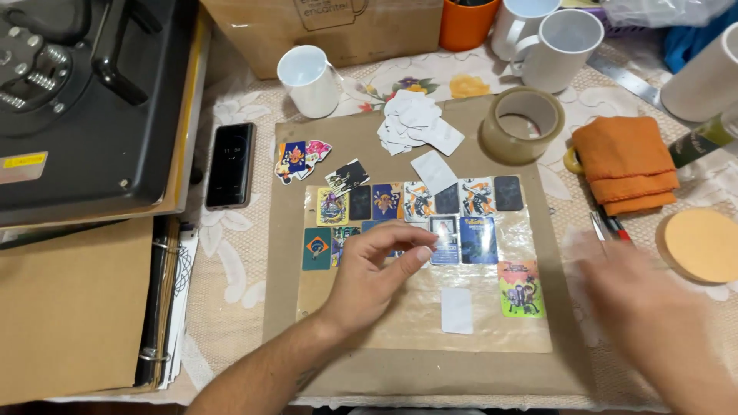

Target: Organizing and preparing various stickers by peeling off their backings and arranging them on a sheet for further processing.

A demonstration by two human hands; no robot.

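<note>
My left hand (380, 269) hovers over a clear plastic sheet (492, 327) laid on a brown cardboard board (415, 373), thumb and forefinger pinched together over the middle row of small printed cards (450, 201). Whether anything thin sits between the fingertips cannot be told. My right hand (642, 303) is blurred at the board's right edge and holds nothing visible. A white blank card (457, 310) and a colourful card (520, 289) lie lower on the sheet. A pile of white card backs (415, 123) rests at the top of the board.
A tape roll (523, 124), several white mugs (309, 79), an orange mug (466, 23), a folded orange cloth (626, 163), a round cork coaster (701, 244), a black phone (231, 164), a black heat press (84, 100), a cardboard box (323, 31) and a ring binder (157, 307) surround the board.
</note>
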